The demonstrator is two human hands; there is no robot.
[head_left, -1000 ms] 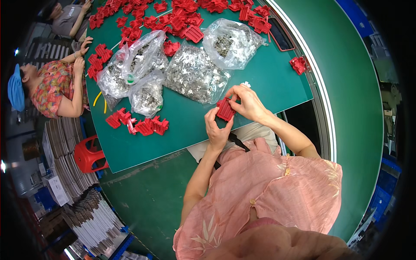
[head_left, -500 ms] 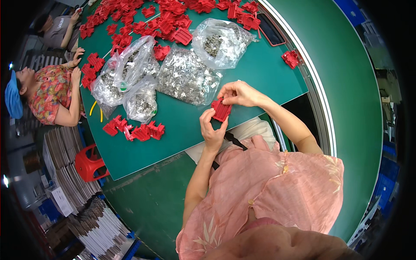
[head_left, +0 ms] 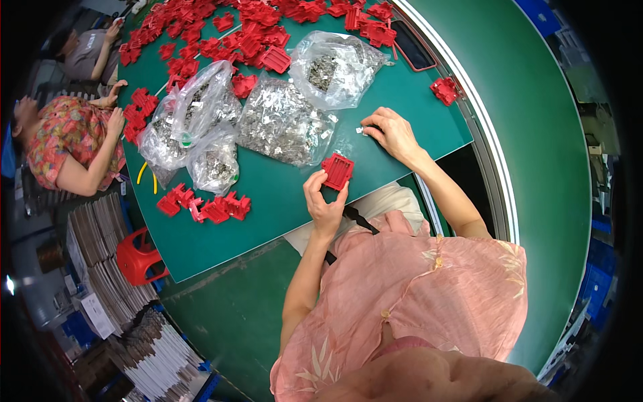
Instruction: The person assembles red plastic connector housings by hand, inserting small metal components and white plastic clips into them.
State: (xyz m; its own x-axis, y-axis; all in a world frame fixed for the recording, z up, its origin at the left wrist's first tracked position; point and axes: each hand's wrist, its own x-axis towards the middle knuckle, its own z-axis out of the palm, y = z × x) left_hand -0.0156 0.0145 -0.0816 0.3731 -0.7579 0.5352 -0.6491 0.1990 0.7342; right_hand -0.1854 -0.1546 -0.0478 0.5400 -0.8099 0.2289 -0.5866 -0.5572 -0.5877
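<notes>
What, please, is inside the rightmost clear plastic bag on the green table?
The clear plastic bag holds small grey metallic-looking pieces; whatever lies beneath the topmost ones is covered and cannot be seen.

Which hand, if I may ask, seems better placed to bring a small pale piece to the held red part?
Probably the right hand: it is right at a small pale piece, while the left hand holds the red part.
</notes>
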